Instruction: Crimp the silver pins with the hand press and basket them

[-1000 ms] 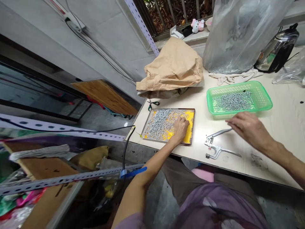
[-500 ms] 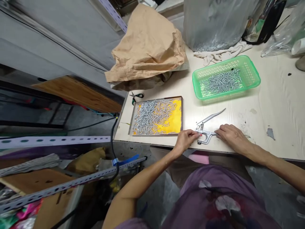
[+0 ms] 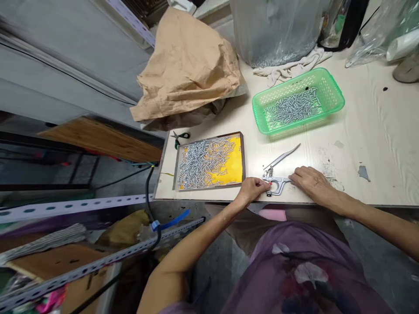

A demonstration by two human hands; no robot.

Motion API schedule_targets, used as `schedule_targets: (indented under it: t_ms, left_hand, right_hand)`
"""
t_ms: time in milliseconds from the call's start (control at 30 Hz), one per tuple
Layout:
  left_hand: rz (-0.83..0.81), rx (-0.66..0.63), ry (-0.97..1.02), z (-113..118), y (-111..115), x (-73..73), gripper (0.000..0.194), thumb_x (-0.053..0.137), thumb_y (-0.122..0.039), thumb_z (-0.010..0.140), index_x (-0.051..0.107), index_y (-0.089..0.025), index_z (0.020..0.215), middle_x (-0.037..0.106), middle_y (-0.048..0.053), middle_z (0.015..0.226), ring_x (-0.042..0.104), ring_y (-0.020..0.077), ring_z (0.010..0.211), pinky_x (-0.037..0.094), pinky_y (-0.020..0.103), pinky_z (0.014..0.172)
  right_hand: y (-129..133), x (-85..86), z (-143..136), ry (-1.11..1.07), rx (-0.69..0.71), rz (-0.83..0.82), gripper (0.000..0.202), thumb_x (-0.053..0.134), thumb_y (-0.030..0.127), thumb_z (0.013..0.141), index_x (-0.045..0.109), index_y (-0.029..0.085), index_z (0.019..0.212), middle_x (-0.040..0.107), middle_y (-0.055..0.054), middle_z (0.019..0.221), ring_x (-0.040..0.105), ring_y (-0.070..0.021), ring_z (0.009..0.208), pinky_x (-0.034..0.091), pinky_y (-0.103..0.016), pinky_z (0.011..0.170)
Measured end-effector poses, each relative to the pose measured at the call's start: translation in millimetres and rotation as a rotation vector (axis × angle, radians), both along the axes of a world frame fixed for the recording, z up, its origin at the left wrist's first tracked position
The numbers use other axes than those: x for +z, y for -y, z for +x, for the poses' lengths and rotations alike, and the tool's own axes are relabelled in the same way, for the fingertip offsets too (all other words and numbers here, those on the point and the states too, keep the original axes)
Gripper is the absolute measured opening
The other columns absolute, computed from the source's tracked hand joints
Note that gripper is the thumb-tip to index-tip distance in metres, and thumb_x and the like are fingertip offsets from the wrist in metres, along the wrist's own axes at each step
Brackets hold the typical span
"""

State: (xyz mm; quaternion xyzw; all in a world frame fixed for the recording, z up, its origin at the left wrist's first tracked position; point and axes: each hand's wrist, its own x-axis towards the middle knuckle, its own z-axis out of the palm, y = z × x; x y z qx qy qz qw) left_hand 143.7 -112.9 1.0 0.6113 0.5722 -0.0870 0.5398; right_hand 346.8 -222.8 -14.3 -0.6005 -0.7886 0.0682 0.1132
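A pair of grey metal snap pliers [image 3: 280,183] lies near the table's front edge, its handles spread apart and a spring between them. My right hand [image 3: 310,182] is closed on the end of the lower handle, on the right side. At the jaw end, my left hand [image 3: 251,190] is closed in a pinch. A small red spot shows by its fingertips; what they hold is too small to make out. Left of the pliers, a shallow tray [image 3: 243,161] with a yellow bottom carries many small metal pins [image 3: 196,163], piled mostly toward its left.
Behind the pliers stands a green plastic basket [image 3: 338,102] with more metal pins. Brown paper [image 3: 193,69] is heaped at the back left, near scissors [image 3: 178,138]. A big clear plastic bag [image 3: 278,35] and a white cloth [image 3: 291,67] are farther back.
The camera view has shifted a little, so the table things appear farther left. Both hands keep their places at the pliers, whose handles stay spread.
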Motion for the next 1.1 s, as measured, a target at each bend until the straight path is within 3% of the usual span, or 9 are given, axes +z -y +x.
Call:
schedule_targets:
  t_ms: [300, 500, 633, 733, 833, 967, 1100]
  left_hand:
    - [0.036, -0.016, -0.013, 2, 8, 8.5, 0.021, 0.066, -0.029, 0.079, 0.071, -0.009, 0.074, 0.04, -0.009, 0.037, 0.037, 0.0055, 0.034, 0.028, 0.017, 0.039]
    - [-0.085, 0.026, -0.003, 1, 9, 5.0, 0.019, 0.064, -0.025, 0.083, 0.067, -0.01, 0.072, 0.039, -0.01, 0.038, 0.033, 0.0037, 0.031, 0.025, 0.015, 0.035]
    - [-0.141, 0.085, 0.025, 2, 12, 6.0, 0.014, 0.067, -0.021, 0.081, 0.065, -0.01, 0.072, 0.046, -0.01, 0.045, 0.034, 0.0017, 0.031, 0.028, 0.014, 0.033]
    - [-0.146, 0.104, 0.018, 3, 16, 8.3, 0.013, 0.065, -0.018, 0.082, 0.064, -0.01, 0.072, 0.047, -0.009, 0.046, 0.033, 0.0013, 0.03, 0.026, 0.014, 0.032]
    - [-0.141, 0.123, 0.021, 2, 18, 9.4, 0.017, 0.064, -0.018, 0.084, 0.062, -0.01, 0.068, 0.047, -0.009, 0.046, 0.033, 0.0011, 0.029, 0.026, 0.014, 0.032]
    - [-0.149, 0.142, 0.026, 2, 20, 8.7, 0.017, 0.065, -0.017, 0.083, 0.062, -0.01, 0.068, 0.048, -0.009, 0.047, 0.034, 0.0015, 0.029, 0.027, 0.015, 0.031]
    - [-0.151, 0.154, 0.025, 0, 22, 7.1, 0.016, 0.068, -0.018, 0.082, 0.063, -0.01, 0.069, 0.048, -0.009, 0.048, 0.034, 0.0013, 0.03, 0.029, 0.015, 0.032]
  right_hand:
    - [3, -7.0, -4, 0.01, -0.02, 0.08, 0.021, 0.046, 0.007, 0.092, 0.064, 0.015, 0.086, 0.059, -0.007, 0.077, 0.049, -0.0198, 0.072, 0.032, -0.031, 0.067]
    - [4, -6.0, -6, 0.012, -0.02, 0.032, 0.023, 0.044, 0.006, 0.092, 0.064, 0.016, 0.085, 0.06, -0.007, 0.08, 0.049, -0.0193, 0.073, 0.033, -0.031, 0.067]
    - [1, -1.9, 3, -0.034, -0.008, -0.035, 0.015, 0.053, 0.024, 0.094, 0.065, 0.016, 0.097, 0.064, -0.012, 0.099, 0.054, -0.0225, 0.086, 0.039, -0.032, 0.072]
    - [-8, -0.3, 20, -0.039, -0.005, -0.033, 0.055, 0.063, 0.049, 0.086, 0.053, 0.017, 0.131, 0.049, -0.02, 0.139, 0.048, -0.0348, 0.119, 0.043, -0.044, 0.088]
    - [-21, -3.2, 38, 0.003, 0.036, -0.092, 0.09, 0.067, 0.062, 0.077, 0.035, 0.015, 0.148, 0.031, -0.022, 0.156, 0.026, -0.0433, 0.14, 0.036, -0.057, 0.102]
    - [-35, -9.9, 50, 0.027, 0.126, -0.191, 0.105, 0.069, 0.067, 0.07, 0.029, 0.015, 0.152, 0.029, -0.021, 0.157, 0.02, -0.0445, 0.143, 0.029, -0.062, 0.108]
    - [-41, -10.7, 49, 0.018, 0.142, -0.163, 0.109, 0.069, 0.067, 0.067, 0.026, 0.016, 0.153, 0.033, -0.02, 0.155, 0.023, -0.043, 0.142, 0.027, -0.061, 0.11]
